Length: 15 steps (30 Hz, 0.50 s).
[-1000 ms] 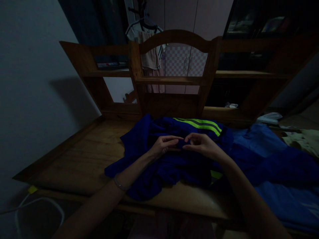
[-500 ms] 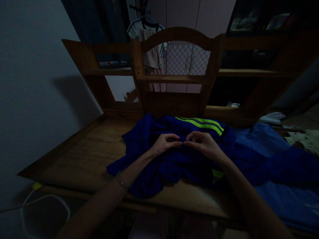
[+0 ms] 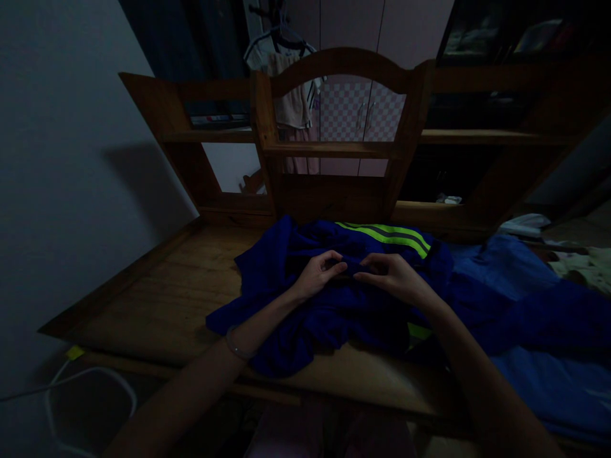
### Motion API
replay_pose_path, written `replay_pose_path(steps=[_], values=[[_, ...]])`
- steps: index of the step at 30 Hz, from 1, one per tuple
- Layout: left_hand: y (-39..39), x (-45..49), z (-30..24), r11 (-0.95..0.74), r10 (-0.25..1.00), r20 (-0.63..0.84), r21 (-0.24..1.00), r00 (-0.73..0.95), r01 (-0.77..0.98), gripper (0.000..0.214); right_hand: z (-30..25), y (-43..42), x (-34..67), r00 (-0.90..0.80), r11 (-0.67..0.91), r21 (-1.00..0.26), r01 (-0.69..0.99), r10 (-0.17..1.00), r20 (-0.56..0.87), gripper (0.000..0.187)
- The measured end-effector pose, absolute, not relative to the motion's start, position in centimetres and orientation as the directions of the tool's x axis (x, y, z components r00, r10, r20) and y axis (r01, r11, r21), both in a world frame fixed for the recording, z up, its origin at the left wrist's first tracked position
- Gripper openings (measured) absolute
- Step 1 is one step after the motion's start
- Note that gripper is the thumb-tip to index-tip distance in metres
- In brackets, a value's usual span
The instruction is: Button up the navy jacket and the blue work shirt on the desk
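Observation:
A dark blue garment with yellow-green and grey stripes lies crumpled on a wooden desk. My left hand pinches a fold of the blue cloth at the garment's middle, fingers curled. My right hand grips the same fold just to the right, fingertips close to the left hand's. A thin bracelet sits on my left wrist. The room is dim.
A wooden shelf unit rises at the desk's back edge. More blue cloth spreads over the right side. A grey wall stands left. A white-rimmed bin sits below the desk's left corner. Clothes hang behind the shelf.
Both hands have shifted slightly up and away along the garment, still pinching the fold together. The view has tilted a little.

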State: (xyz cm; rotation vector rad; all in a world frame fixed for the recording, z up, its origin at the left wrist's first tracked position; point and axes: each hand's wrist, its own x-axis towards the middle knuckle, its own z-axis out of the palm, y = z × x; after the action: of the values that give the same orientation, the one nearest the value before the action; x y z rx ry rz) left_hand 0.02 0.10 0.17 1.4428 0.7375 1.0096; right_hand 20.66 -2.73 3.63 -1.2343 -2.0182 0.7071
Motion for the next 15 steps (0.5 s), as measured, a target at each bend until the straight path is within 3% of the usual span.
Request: replay_pose_path(steps=[7,15], values=[[0.51,-0.08,-0.41,0.017,0.895,0.092,0.97,0.436,-0.241,0.036,3.91,-2.97,19.97,-0.286,0.478,-0.675,0.562,0.878,0.384,0.025],[0.4,-0.11,-0.41,0.096,0.914,0.03,0.953,0.404,-0.289,0.034,3.86,-2.92,19.75,-0.267,0.366,-0.815,0.449,0.925,0.269,0.029]])
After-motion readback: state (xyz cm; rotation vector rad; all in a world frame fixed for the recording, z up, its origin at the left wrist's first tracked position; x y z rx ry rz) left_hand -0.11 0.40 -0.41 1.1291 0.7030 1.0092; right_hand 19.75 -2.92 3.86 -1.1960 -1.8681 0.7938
